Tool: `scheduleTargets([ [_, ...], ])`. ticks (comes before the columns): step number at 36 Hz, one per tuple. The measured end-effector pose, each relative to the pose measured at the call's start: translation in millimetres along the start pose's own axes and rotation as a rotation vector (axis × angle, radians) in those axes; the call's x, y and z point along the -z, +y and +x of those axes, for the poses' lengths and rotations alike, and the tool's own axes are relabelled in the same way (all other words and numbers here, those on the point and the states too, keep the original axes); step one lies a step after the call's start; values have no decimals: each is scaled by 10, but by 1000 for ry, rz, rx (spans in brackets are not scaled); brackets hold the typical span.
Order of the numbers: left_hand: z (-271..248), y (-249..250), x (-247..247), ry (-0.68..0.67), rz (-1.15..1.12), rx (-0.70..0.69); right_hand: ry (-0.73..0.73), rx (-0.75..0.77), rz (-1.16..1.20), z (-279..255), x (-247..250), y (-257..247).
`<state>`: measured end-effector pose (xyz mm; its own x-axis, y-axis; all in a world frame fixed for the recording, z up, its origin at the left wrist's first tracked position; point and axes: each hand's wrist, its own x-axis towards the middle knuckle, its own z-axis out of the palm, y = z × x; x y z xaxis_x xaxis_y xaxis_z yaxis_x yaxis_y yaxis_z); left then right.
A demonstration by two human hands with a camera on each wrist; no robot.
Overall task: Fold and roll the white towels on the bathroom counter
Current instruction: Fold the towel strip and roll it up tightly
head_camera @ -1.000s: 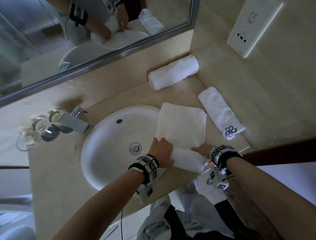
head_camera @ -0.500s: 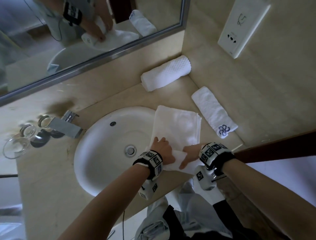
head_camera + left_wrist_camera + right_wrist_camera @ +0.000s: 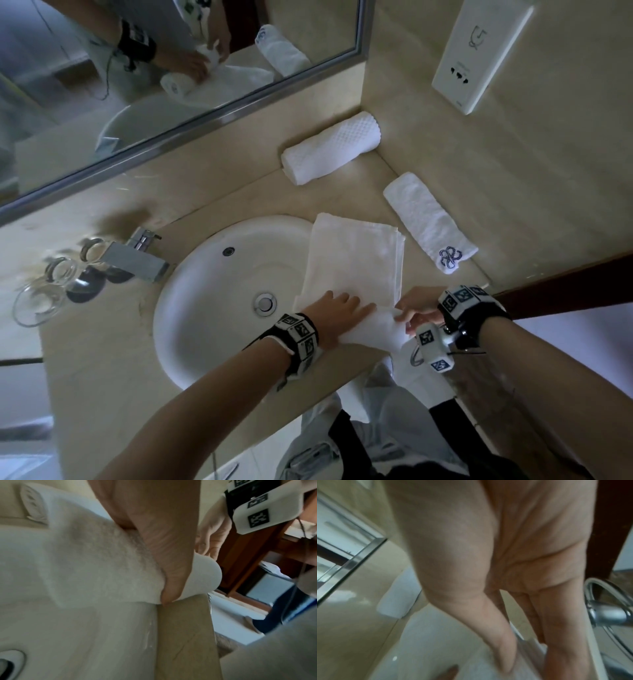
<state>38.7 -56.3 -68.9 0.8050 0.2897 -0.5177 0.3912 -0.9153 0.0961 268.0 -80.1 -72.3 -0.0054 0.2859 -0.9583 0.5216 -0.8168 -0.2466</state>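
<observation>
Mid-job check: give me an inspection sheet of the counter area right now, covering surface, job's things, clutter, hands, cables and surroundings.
Surface: beige stone counter with a white inset sink.
Job's things: folded white towel lies over the sink's right rim, its near end rolled up; waffle-textured rolled towel against the back wall; logo towel rolled by the right wall.
Clutter: clear glasses left of the chrome faucet.
Hands: left hand rests flat on the roll; right hand holds the roll's right end.
Cables: thin wire at the right wrist camera.
Surroundings: mirror, white wall panel.
</observation>
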Motion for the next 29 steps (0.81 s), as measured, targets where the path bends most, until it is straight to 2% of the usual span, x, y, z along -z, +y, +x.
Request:
scheduleTargets([
  [3, 73, 23, 53, -29, -20, 26, -18, 7, 45, -27, 61, 32],
  [7, 149, 4, 90, -36, -111, 42, 0, 40, 336, -201, 48, 40],
  [10, 192, -35, 79, -41, -152, 50, -22, 67, 367, -305, 29, 33],
  [12, 217, -52, 74, -46, -175, 54, 10, 100, 97, -424, -5, -37],
  [15, 265, -50, 106, -51, -211, 67, 231, 228, -570, -456, -202, -155],
  [18, 329, -32, 171, -70, -247, 78, 383, 276, -976, -351, -605, -209],
  [19, 346, -29, 182, -81, -247, 81, 409, 295, -1042, -292, -711, -205],
  [22, 348, -41, 172, -78, -247, 93, 451, 403, -1006, -145, -789, -216],
  [24, 313, -63, 148, -20, -255, 103, 413, 396, -925, -103, -731, -247],
  [27, 218, -83, 105, 79, -119, 67, 373, 384, -855, -59, -621, -259],
  [29, 131, -75, 54, 55, -16, 47, 352, 382, -815, -19, -577, -256],
])
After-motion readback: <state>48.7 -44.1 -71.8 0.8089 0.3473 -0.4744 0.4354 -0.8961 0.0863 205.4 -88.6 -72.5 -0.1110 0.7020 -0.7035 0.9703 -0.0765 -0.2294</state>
